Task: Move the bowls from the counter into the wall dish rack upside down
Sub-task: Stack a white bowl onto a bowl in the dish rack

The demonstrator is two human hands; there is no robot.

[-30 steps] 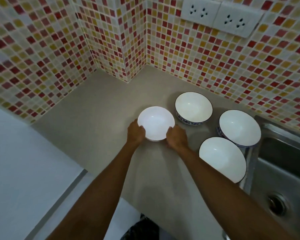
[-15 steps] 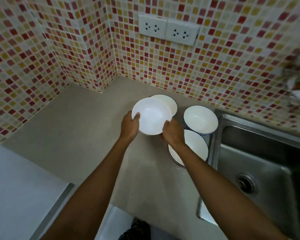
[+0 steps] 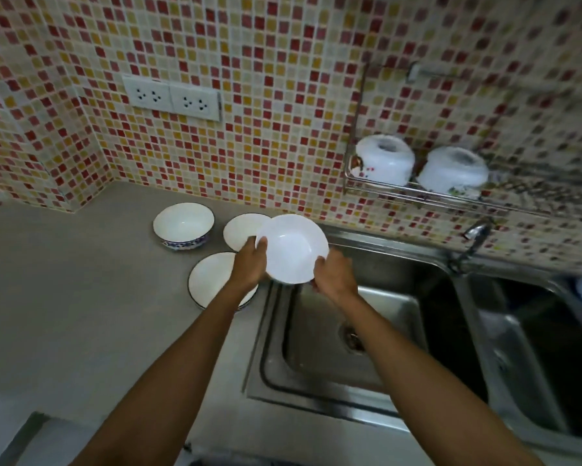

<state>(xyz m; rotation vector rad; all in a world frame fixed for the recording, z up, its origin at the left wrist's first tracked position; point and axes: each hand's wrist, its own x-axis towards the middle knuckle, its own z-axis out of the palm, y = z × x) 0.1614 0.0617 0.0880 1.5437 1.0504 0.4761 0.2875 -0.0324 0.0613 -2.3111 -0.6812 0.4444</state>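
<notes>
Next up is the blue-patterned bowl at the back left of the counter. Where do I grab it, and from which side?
Take the blue-patterned bowl by its rim, one hand on each of two opposite edges, coming from above and the front. It sits upright and open, apart from the other bowls, so its rim is clear, and a two-sided hold probably makes flipping it for the wall rack easier.

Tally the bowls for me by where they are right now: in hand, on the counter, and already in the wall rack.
In hand: 1, the plain white bowl, held by the left hand and right hand
On the counter: 3, at and
Upside down in the wall rack: 2, at and
Total: 6
</notes>
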